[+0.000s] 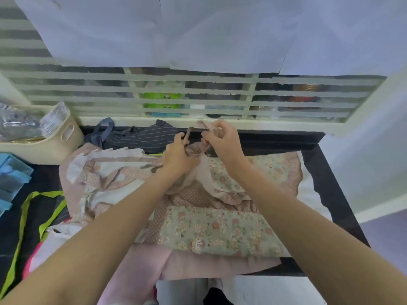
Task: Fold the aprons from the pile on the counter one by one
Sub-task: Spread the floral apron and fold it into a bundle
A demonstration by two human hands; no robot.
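A pink and green floral apron lies spread over the black counter, its lower edge hanging over the front. Both hands are raised above its far end. My left hand grips a pink strap of this apron. My right hand pinches the strap's other part close by, fingers curled around it. A dark striped apron lies crumpled at the back. To the left sits a black apron with lime-green trim. More pink cloth is bunched at the left of the floral apron.
A cream basket with plastic bags stands at the back left. Blue boxes sit at the left edge. A slatted white window frame runs along the back. The counter's right edge drops to the floor.
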